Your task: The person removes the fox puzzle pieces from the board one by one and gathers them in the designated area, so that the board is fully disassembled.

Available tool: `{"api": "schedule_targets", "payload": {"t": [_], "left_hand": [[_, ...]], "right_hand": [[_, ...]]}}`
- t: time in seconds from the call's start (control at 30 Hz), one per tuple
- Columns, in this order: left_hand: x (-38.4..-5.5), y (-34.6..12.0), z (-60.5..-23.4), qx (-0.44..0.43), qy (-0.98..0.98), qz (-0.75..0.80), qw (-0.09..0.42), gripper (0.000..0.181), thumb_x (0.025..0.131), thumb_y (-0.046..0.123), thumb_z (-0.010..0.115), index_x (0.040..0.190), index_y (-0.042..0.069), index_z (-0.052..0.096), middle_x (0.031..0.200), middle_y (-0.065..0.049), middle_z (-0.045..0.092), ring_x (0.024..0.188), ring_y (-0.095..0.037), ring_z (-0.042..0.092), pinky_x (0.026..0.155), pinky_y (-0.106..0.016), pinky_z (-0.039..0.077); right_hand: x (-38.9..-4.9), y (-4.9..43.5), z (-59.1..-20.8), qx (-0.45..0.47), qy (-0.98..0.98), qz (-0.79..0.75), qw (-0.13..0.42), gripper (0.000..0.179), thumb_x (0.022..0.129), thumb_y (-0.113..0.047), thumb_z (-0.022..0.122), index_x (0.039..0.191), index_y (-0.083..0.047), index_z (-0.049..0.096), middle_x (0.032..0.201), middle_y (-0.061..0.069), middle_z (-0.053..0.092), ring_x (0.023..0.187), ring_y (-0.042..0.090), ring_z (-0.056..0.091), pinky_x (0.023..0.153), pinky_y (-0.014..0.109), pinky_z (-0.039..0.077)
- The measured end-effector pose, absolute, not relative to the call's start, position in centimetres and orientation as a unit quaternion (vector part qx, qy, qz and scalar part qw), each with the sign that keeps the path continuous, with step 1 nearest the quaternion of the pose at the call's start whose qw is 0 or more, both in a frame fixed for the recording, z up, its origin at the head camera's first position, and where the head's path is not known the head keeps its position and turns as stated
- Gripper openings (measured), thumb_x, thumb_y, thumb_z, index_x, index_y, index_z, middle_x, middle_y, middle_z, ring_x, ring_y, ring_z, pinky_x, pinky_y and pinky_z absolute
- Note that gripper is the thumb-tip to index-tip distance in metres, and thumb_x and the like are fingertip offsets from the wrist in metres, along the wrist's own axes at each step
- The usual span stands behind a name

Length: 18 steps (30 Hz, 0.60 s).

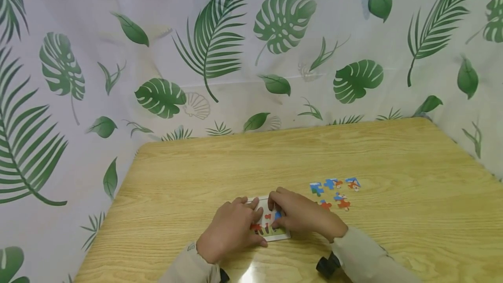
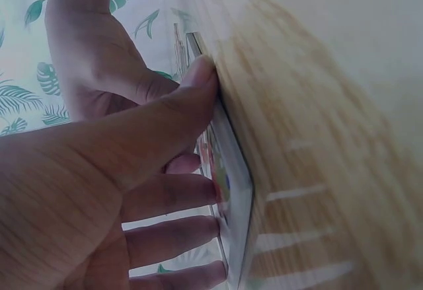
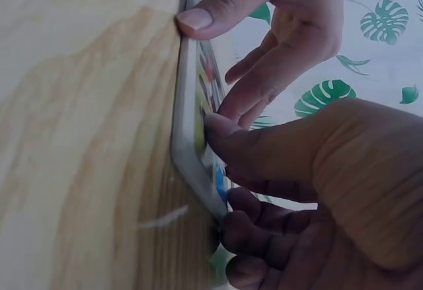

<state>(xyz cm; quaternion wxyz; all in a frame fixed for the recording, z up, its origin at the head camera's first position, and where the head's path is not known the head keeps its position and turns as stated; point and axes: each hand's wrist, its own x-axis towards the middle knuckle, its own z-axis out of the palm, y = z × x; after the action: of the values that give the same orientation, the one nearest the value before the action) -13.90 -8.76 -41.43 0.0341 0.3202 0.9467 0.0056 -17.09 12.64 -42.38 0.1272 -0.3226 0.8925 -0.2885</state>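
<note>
A white-rimmed jigsaw puzzle board (image 1: 278, 238) lies on the table between both hands, with red, green and blue picture pieces inside its frame. My left hand (image 1: 232, 226) spreads over the board's left side. Its thumb rests along the near edge, and its fairly straight fingers touch the top. From the right, my right hand (image 1: 298, 213) reaches in with curled fingers. Thumb and fingers pinch at a blue puzzle piece (image 3: 221, 183) in the board's right part, the thumb tip low against the picture. The fingers partly cover the board's middle.
Several loose puzzle pieces (image 1: 331, 183) lie on the wooden table (image 1: 188, 174) just beyond the right hand, some with blue and red print. A leaf-patterned cloth (image 1: 235, 56) hangs behind the table and along its sides. Black wrist gear (image 1: 328, 265) sits under the right sleeve.
</note>
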Motion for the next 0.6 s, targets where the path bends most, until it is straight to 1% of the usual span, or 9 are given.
{"api": "schedule_targets", "payload": {"t": [0.23, 0.4, 0.53, 0.6], "left_hand": [[-13.93, -8.8, -41.4, 0.322, 0.946, 0.003, 0.032, 0.077, 0.079, 0.068, 0.076, 0.139, 0.02, 0.068, 0.148, -0.006, 0.057, 0.133, -0.033, 0.057, 0.09, -0.046, 0.059], [-13.89, -8.83, -41.47, 0.323, 0.946, 0.005, 0.029, 0.076, 0.079, 0.067, 0.077, 0.138, 0.019, 0.069, 0.147, -0.006, 0.058, 0.133, -0.033, 0.057, 0.091, -0.046, 0.058], [-13.93, -8.79, -41.63, 0.323, 0.946, 0.0, 0.027, 0.076, 0.079, 0.068, 0.077, 0.138, 0.02, 0.069, 0.147, -0.006, 0.058, 0.133, -0.033, 0.057, 0.092, -0.046, 0.058], [-13.98, -8.75, -41.68, 0.324, 0.946, -0.001, 0.028, 0.077, 0.078, 0.069, 0.077, 0.137, 0.02, 0.07, 0.147, -0.005, 0.058, 0.133, -0.033, 0.057, 0.092, -0.046, 0.058]], "right_hand": [[-17.28, 12.47, -42.35, -0.322, 0.892, -0.293, 0.125, 0.033, 0.086, -0.015, 0.086, 0.101, -0.013, 0.057, 0.098, 0.0, 0.049, 0.08, 0.015, 0.049, 0.069, 0.031, 0.045], [-17.47, 12.5, -42.39, -0.327, 0.882, -0.314, 0.132, 0.034, 0.086, -0.011, 0.085, 0.101, -0.011, 0.054, 0.092, 0.0, 0.053, 0.079, 0.015, 0.049, 0.069, 0.032, 0.044], [-17.54, 12.53, -42.56, -0.322, 0.878, -0.323, 0.142, 0.027, 0.091, -0.008, 0.08, 0.104, -0.011, 0.056, 0.09, -0.001, 0.054, 0.078, 0.015, 0.05, 0.069, 0.032, 0.044], [-17.6, 12.55, -42.71, -0.321, 0.88, -0.32, 0.142, 0.02, 0.094, -0.009, 0.076, 0.101, -0.012, 0.057, 0.088, -0.003, 0.055, 0.078, 0.014, 0.051, 0.068, 0.032, 0.044]]}}
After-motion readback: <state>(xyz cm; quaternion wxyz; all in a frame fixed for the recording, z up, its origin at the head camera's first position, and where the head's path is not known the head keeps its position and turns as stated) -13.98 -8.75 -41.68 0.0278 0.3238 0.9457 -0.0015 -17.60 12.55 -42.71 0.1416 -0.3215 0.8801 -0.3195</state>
